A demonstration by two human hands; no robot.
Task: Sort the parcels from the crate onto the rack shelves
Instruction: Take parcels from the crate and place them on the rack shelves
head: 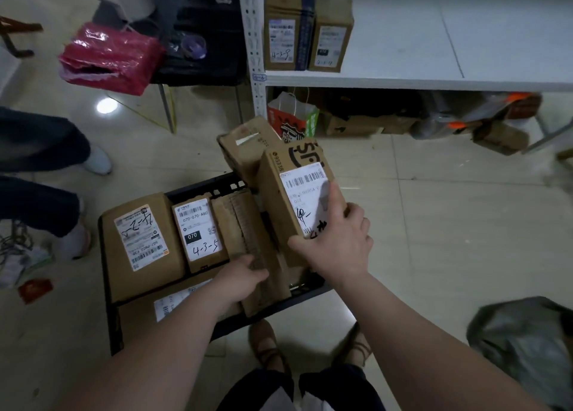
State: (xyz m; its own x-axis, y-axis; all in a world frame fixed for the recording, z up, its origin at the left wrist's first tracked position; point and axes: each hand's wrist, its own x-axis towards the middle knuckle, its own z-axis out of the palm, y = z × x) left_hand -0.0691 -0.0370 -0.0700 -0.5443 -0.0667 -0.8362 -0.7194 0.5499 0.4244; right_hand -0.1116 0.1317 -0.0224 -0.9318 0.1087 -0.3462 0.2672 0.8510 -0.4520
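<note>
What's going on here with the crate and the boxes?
A person stands over a black crate of parcels on the floor. The right hand grips a labelled box, tilted up at the crate's right side, while the left hand holds a ribbed cardboard parcel lying in the crate. Two boxes already stand at the left end of the white rack shelf.

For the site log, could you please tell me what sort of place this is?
Probably a parcel pickup or sorting room: labelled cardboard parcels fill a black crate, and a white metal rack holds boxes with handwritten codes.
</note>
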